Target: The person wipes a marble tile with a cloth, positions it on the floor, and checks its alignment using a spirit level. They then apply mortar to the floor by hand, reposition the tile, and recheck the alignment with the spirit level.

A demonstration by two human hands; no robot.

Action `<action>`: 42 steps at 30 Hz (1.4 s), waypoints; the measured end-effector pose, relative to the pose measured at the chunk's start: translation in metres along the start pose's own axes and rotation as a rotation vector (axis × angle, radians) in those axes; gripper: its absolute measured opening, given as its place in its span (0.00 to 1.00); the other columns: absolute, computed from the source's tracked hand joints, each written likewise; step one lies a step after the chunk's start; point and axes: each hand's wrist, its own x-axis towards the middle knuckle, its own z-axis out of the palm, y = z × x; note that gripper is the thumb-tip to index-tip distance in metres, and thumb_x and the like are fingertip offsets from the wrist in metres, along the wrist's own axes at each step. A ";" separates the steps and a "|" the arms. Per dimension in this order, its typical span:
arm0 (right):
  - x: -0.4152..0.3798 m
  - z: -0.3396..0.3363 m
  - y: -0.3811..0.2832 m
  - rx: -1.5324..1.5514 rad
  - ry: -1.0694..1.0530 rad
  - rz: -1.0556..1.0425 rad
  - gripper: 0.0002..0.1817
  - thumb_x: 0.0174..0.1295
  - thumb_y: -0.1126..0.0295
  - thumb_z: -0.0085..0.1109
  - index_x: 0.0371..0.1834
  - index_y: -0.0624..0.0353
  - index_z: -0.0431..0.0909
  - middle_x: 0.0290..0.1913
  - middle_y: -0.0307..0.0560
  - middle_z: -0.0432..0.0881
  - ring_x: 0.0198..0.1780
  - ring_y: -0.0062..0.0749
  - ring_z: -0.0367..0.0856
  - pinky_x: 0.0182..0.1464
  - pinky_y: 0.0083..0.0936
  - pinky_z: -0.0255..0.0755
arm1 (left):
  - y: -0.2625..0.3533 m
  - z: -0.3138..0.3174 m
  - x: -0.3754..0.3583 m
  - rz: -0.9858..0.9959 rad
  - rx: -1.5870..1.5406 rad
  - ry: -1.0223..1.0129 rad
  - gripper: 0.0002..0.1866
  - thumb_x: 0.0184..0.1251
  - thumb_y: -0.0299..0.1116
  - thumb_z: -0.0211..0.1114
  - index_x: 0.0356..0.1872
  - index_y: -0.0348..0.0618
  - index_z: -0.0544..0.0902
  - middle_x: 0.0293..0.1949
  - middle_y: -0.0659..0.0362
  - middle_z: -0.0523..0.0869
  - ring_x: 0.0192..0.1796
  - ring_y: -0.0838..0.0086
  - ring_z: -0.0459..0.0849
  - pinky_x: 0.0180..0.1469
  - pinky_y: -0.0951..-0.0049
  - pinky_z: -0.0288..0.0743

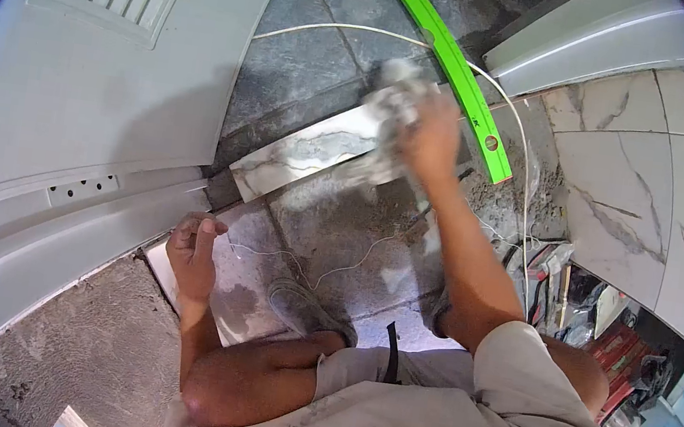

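Right hand point(431, 139) closed round crumpled grey-white rag point(397, 91), pressed on far end of narrow marble-veined tile strip point(302, 155). Left hand point(193, 253), fingers curled loosely, braces on floor tile point(241, 291). Judgement: wipe along strip, even pressure, clear of green spirit level point(456, 69)

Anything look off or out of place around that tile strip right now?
The green level lies slanted across the floor with a white cord draped over it. Loose mortar is scattered beside the marble strip, which the right hand wipes with a rag.

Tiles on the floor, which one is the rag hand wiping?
The narrow marble-veined strip tile beside the door; the right hand presses the rag on its far end.
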 end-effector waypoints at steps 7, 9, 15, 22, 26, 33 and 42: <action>-0.010 0.021 -0.021 -0.155 0.002 -0.098 0.29 0.49 0.69 0.62 0.60 0.49 0.76 0.58 0.54 0.74 0.59 0.52 0.71 0.66 0.47 0.61 | 0.004 0.004 -0.001 -0.001 0.012 -0.025 0.10 0.71 0.31 0.59 0.32 0.36 0.79 0.30 0.59 0.82 0.35 0.77 0.78 0.43 0.76 0.72; -0.034 0.038 -0.073 0.020 -0.056 -0.197 0.27 0.49 0.70 0.60 0.58 0.49 0.78 0.58 0.51 0.75 0.60 0.48 0.70 0.64 0.45 0.64 | 0.003 0.003 0.000 0.009 0.084 -0.022 0.09 0.71 0.31 0.59 0.32 0.36 0.79 0.30 0.60 0.81 0.35 0.77 0.78 0.43 0.76 0.72; -0.081 0.080 -0.127 0.141 -0.287 -0.464 0.21 0.59 0.66 0.57 0.58 0.50 0.77 0.59 0.49 0.74 0.60 0.47 0.71 0.60 0.43 0.67 | 0.014 0.007 -0.001 0.030 0.142 -0.013 0.15 0.73 0.37 0.56 0.30 0.35 0.81 0.30 0.57 0.83 0.35 0.74 0.78 0.43 0.72 0.71; -0.026 -0.002 -0.012 -0.048 0.003 -0.048 0.29 0.43 0.73 0.69 0.55 0.53 0.77 0.57 0.53 0.75 0.58 0.50 0.72 0.58 0.43 0.67 | 0.007 -0.005 -0.006 0.001 0.086 0.012 0.13 0.72 0.34 0.57 0.32 0.35 0.81 0.30 0.58 0.83 0.36 0.74 0.79 0.45 0.73 0.72; -0.032 -0.005 -0.022 -0.120 0.046 -0.023 0.32 0.44 0.74 0.67 0.59 0.50 0.75 0.58 0.54 0.73 0.57 0.53 0.70 0.58 0.45 0.66 | -0.002 -0.005 -0.005 0.004 0.025 -0.027 0.13 0.73 0.34 0.58 0.32 0.36 0.80 0.31 0.58 0.82 0.36 0.74 0.79 0.45 0.73 0.72; -0.128 0.091 -0.158 0.212 -0.498 -0.528 0.32 0.50 0.66 0.64 0.62 0.54 0.73 0.64 0.57 0.71 0.66 0.52 0.67 0.67 0.42 0.61 | 0.004 -0.008 -0.006 -0.009 0.001 0.017 0.09 0.71 0.31 0.62 0.31 0.37 0.79 0.31 0.60 0.83 0.35 0.78 0.79 0.43 0.77 0.73; -0.077 -0.018 -0.102 0.243 -0.291 -0.175 0.30 0.50 0.64 0.66 0.60 0.54 0.74 0.62 0.54 0.72 0.62 0.51 0.69 0.62 0.45 0.64 | -0.004 -0.014 -0.007 -0.032 0.010 0.028 0.08 0.69 0.31 0.63 0.34 0.35 0.80 0.31 0.62 0.82 0.35 0.81 0.78 0.40 0.81 0.71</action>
